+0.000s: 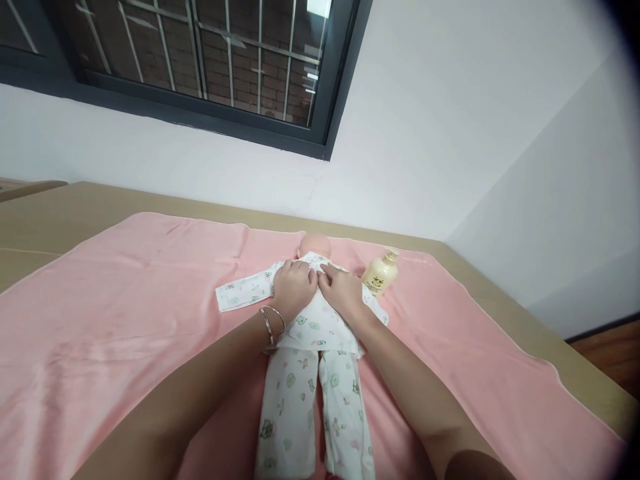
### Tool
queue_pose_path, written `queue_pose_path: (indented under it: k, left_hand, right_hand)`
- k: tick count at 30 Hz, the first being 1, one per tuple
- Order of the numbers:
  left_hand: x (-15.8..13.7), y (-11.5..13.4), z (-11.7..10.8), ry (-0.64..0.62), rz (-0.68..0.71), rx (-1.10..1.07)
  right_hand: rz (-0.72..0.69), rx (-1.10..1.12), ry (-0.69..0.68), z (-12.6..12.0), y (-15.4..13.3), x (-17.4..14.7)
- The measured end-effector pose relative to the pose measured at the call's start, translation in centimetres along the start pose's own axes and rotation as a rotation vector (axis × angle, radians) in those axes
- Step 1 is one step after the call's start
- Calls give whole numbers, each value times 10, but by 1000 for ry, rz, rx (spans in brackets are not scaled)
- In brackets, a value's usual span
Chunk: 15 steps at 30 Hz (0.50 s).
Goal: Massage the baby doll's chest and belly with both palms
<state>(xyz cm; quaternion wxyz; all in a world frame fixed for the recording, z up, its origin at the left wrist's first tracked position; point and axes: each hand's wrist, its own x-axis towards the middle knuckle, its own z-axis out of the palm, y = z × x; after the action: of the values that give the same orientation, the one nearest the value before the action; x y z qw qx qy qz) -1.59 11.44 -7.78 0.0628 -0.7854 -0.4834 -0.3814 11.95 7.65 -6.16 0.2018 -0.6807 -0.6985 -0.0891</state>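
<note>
Doll's (313,323) upper chest: partly hidden under left hand (294,287) and right hand (343,290). Whether the fingers (300,266) pinch the shirt (327,339): cannot tell. Doll's face not discernible. Trousers (290,407) and forearms (205,380) cut off at bottom edge. Bottle (384,270): small print unreadable. Blanket (125,300) leaves frame left and below; window (260,73) cut off at top.

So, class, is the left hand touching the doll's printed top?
Touching: the head view shows the left hand lying on the printed top, with fingers over its upper part.
</note>
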Motion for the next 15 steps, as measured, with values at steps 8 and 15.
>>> queue_pose_path:
  k: [8,15]
  left_hand:
    - [9,-12,14,-86,31,-151]
    - [9,-20,21,-3,106,-211]
  right_hand:
    - [-112,160,-34,16,13,11]
    - [-268,110,0,16,14,13]
